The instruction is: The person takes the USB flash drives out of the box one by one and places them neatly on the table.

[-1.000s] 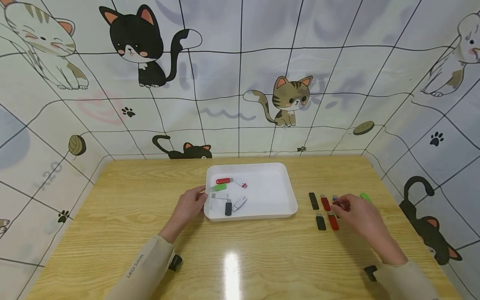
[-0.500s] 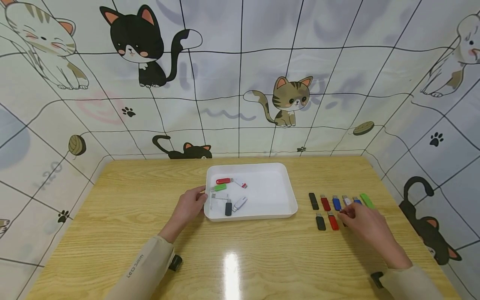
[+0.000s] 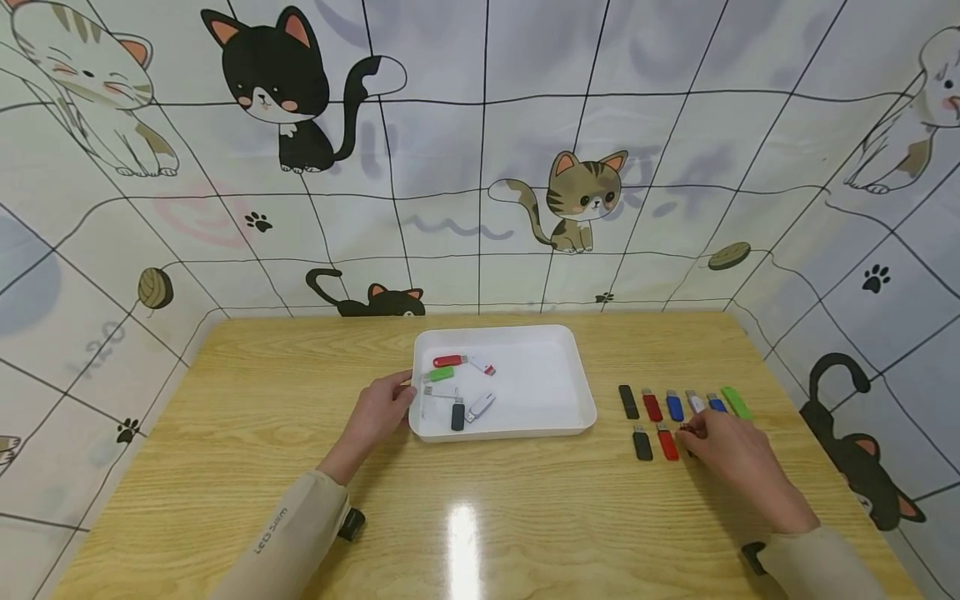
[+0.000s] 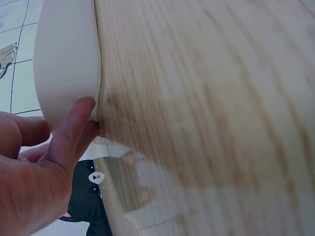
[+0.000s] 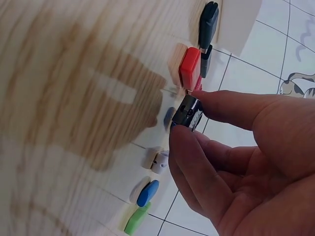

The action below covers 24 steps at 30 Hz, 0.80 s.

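Note:
My left hand [image 3: 380, 410] holds the left side of a white tray [image 3: 517, 435]; in the left wrist view its fingertips [image 4: 84, 107] touch the tray's outer wall. Inside the tray lie several USB sticks, among them a red one [image 3: 447, 361], a green one [image 3: 440, 375] and a black one [image 3: 457, 416]. My right hand [image 3: 731, 446] pinches a USB stick [image 5: 187, 111] with a dark metal end between thumb and fingers, just right of a red USB stick [image 3: 667, 444] in the front row. The fingers hide most of the held stick.
Right of the tray, a back row runs from a black USB stick [image 3: 628, 402] through red, blue and white ones to a green one [image 3: 737, 403]. Another black USB stick [image 3: 642, 444] starts the front row. Cat-print cloth [image 3: 480, 167] surrounds the wooden table [image 3: 555, 517].
My right hand has moved from above the back row towards the front row with the USB stick, uncovering the blue and white sticks. My left hand stays at the tray.

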### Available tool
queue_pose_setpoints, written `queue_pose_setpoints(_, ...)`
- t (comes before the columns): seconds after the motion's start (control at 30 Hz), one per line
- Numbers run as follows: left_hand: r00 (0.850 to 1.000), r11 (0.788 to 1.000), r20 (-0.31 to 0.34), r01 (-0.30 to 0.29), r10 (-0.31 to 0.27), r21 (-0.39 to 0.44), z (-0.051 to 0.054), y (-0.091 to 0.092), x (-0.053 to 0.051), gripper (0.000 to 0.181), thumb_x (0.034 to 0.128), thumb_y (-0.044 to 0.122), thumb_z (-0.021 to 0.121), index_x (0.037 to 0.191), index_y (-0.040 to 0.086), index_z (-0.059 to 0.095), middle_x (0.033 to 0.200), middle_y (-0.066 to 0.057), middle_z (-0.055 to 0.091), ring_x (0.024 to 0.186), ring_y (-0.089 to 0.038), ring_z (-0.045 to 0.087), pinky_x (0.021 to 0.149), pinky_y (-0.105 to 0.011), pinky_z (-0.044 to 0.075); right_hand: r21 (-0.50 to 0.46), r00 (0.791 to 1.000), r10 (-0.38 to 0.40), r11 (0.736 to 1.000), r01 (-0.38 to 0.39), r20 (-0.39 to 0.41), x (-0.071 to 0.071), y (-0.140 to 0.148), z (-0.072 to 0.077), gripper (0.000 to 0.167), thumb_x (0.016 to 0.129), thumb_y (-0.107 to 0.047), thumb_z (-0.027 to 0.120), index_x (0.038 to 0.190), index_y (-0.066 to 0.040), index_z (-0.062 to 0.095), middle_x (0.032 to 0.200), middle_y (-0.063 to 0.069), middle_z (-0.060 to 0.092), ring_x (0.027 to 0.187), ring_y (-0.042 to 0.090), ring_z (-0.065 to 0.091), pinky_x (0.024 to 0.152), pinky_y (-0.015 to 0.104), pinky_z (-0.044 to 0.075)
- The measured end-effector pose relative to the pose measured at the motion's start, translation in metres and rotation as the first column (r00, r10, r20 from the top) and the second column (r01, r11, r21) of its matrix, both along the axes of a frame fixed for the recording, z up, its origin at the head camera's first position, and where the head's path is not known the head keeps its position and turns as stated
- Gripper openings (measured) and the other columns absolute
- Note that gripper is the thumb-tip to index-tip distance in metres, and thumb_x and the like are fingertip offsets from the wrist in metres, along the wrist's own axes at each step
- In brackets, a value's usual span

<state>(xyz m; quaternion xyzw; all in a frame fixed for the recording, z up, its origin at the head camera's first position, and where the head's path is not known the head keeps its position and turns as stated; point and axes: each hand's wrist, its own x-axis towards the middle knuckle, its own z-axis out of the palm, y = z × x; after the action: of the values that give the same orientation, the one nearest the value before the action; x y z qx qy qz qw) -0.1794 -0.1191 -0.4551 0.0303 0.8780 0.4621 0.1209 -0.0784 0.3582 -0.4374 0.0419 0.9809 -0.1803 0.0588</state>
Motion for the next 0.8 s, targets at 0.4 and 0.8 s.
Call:
queue_pose_setpoints(0.4,1.0,1.0,-0.001,-0.001,0.001,-0.003,0.0005,0.0002,-0.0008,0.046,0.1077,0.011,0.053,0.151,-0.002,0.049,0.135,-0.025,0.064,0.111,-0.029,0.069,0.078,-0.035,0.063,0.023,1.0,0.003,1.0,-0.003,0.011,-0.0024,-0.0003,-0.0031,0.019,0.097,-0.02,0.069,0.081,-0.01,0.069,0.064,-0.002,0.047,0.058,0.017,0.042,0.052,0.031,0.03)
queue_pose_setpoints(0.8,1.0,1.0,0.002,0.001,-0.001,-0.003,0.0012,0.0,-0.0011,0.046,0.1075,0.011,0.053,0.151,-0.003,0.049,0.135,-0.025,0.064,0.112,-0.029,0.068,0.078,-0.035,0.063,0.037,1.0,-0.005,0.999,0.004,0.028,-0.0032,0.0001,-0.0044,0.02,0.097,-0.022,0.07,0.086,-0.006,0.071,0.066,-0.001,0.047,0.059,0.018,0.042,0.052,0.031,0.031)
